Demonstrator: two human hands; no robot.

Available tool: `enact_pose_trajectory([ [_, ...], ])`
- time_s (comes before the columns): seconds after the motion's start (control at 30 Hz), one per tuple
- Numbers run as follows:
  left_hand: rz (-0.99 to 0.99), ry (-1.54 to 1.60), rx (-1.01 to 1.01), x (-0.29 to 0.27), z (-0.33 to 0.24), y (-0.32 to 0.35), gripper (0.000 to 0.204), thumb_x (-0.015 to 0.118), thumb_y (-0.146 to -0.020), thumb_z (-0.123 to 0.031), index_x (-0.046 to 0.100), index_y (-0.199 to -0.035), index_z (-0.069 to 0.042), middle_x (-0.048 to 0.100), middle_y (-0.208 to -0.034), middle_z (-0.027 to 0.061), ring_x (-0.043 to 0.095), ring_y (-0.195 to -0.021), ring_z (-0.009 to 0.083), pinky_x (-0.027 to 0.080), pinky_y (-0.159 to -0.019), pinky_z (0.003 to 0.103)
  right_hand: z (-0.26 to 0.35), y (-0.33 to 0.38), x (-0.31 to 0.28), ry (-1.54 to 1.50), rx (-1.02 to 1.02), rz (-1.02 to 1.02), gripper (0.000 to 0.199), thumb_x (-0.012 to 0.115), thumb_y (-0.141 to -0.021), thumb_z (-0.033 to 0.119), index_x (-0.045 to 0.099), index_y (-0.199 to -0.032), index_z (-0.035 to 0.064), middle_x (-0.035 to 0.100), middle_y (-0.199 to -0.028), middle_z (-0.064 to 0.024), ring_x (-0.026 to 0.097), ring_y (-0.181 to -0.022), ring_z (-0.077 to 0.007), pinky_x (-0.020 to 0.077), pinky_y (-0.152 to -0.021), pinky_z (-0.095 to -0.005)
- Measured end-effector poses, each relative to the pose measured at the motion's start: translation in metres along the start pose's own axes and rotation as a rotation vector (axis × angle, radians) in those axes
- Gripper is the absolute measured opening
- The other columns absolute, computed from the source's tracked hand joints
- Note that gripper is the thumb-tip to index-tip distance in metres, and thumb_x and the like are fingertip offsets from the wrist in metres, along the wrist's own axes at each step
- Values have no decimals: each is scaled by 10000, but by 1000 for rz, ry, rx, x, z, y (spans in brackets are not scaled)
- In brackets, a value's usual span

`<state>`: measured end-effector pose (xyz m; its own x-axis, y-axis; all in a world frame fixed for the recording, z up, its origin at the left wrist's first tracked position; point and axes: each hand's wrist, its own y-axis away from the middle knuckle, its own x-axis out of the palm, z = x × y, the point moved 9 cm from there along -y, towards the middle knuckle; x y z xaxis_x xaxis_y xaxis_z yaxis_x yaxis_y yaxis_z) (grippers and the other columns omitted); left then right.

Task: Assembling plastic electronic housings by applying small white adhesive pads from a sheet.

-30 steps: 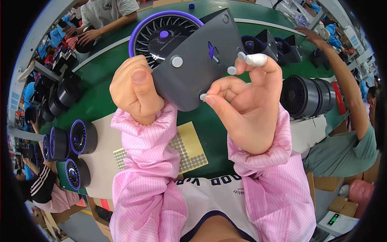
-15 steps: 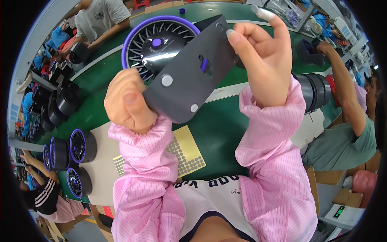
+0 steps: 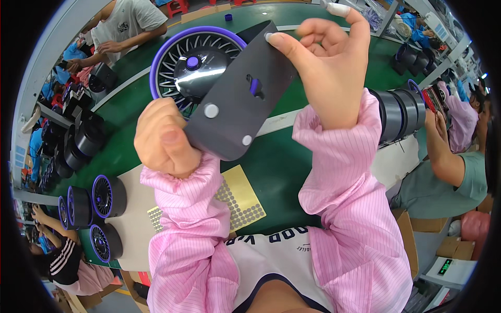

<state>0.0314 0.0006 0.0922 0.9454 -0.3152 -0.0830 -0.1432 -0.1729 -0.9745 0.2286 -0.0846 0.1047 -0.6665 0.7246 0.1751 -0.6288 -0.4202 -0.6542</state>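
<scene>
Grey base (image 3: 235, 112) gripped in left hand (image 3: 166, 136), loosely open right hand (image 3: 330, 70) thumbs its far corner: likely sticking pads (image 3: 211, 110), next needing pressure.

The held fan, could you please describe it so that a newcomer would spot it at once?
Above the green table, the left hand grips a dark grey bracket. Behind it sits the fan, a big purple-rimmed wheel with a purple centre knob. Unlike the purple-rimmed fans standing at left, it is held up.
</scene>
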Motion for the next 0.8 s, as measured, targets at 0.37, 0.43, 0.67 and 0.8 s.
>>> enact_pose_trajectory([
  [0.37,-244,110,-123,-23,27,10,547,341,-929,-318,295,-466,-30,255,-446,14,247,-409,125,170,-422,285,-24,29,-5,-91,217,188,68,607,-767,-15,580,-814,-58,457,-1032,-69,500,-967,-133,421,-796,-239],
  [0.43,-252,104,-125,-24,27,10,547,342,-928,-321,292,-467,-32,254,-447,13,246,-410,124,168,-424,285,-25,30,-5,-93,215,198,73,606,-762,-24,580,-817,-63,455,-1033,-75,496,-983,-146,419,-806,-241],
  [0.67,-247,81,-135,-22,23,8,549,350,-925,-329,294,-469,-29,255,-448,15,244,-413,125,165,-425,286,-24,30,-2,-127,193,228,55,598,-753,-53,577,-795,-83,440,-1058,-101,489,-1015,-176,422,-834,-259],
  [0.8,-223,96,-112,-19,25,8,528,358,-921,-296,316,-477,-12,286,-451,26,264,-417,132,186,-425,283,-26,28,-7,58,207,153,246,676,-709,-3,540,-898,-79,430,-1045,-115,481,-1009,-203,427,-845,-301],
])
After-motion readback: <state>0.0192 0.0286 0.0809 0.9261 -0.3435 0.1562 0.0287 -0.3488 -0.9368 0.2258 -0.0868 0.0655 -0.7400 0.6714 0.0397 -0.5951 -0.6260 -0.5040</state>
